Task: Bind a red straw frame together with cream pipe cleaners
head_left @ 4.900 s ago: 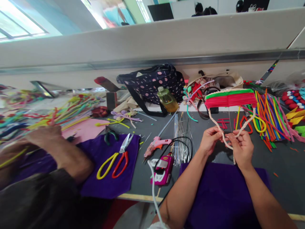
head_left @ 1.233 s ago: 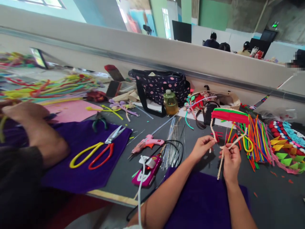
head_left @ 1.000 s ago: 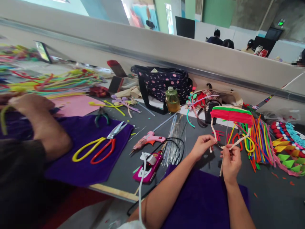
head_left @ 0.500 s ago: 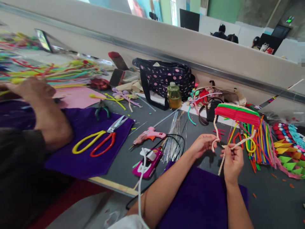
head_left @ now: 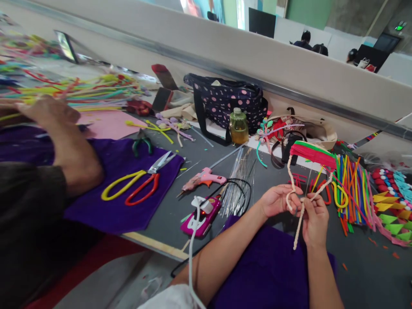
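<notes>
A panel of red, green and cream pipe cleaners, coloured like a watermelon slice, stands up above my hands. Cream pipe cleaners run down from both its ends. My left hand is closed, pinching the left cream pipe cleaner near its curled end. Close beside it, my right hand pinches the right cream pipe cleaner where the strands meet. A loose cream tail hangs below the fingers. My fingers hide the exact joint. Beneath my forearms lies a purple cloth.
A pink glue gun, magenta power strip and thin wires lie left of my hands. Cut strips and scissors with red and yellow handles lie right. A co-worker's arm is at far left, near large scissors.
My two hands have come closer together, and the cream ends now meet between them. The panel has turned and looks narrower. The whole view has shifted slightly.
</notes>
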Motion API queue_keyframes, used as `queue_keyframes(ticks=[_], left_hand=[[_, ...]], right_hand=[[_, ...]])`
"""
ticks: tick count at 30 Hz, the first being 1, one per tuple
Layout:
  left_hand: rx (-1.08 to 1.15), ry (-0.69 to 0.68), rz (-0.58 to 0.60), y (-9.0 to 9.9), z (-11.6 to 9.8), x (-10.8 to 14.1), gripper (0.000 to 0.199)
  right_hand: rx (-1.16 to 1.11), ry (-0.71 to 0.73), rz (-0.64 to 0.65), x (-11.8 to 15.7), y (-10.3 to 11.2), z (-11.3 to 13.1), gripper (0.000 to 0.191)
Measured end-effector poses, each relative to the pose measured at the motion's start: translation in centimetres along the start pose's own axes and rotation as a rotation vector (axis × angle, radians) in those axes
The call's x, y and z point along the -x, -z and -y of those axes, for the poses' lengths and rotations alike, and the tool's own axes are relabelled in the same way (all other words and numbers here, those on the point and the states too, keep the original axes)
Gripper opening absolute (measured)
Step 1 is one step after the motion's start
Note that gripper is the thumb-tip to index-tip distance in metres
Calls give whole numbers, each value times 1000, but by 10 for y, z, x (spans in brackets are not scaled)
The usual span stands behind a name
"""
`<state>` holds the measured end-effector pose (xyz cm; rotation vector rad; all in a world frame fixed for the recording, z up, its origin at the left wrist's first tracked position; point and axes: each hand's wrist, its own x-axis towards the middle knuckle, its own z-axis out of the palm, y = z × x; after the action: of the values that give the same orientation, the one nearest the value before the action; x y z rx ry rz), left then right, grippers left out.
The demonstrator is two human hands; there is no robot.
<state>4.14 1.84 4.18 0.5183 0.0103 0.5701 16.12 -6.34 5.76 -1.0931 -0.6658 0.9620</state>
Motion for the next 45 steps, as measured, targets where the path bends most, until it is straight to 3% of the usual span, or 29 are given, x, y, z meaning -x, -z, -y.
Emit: queue_keyframes(ticks=[3,9,16,24,31,38,45], left_hand=[[-43,10,-5,-2,-2,1,29],[-93,-28,-178,-5,-4,3,32],[-55,-39,-148,-2,-2,3,37],[-166,-49,-221,-7,-1,4,37],[-310,-155,-220,-15,-1,0,37],[-423,-332,-407,-14,4,-7,34],[-507,-454,-493,-20,8,-9,30]], right_hand=[[-67,-44,44,0,1,1,31],[-162,-147,86,-1,1,6,29],[-194,-155,94,0,0,8,29],[-159,-147,130,1,-1,5,28],[-50,-84,77,3,-2,6,32],[56,90,-56,3,-3,3,29],[259,254,-144,7,-3,0,29]])
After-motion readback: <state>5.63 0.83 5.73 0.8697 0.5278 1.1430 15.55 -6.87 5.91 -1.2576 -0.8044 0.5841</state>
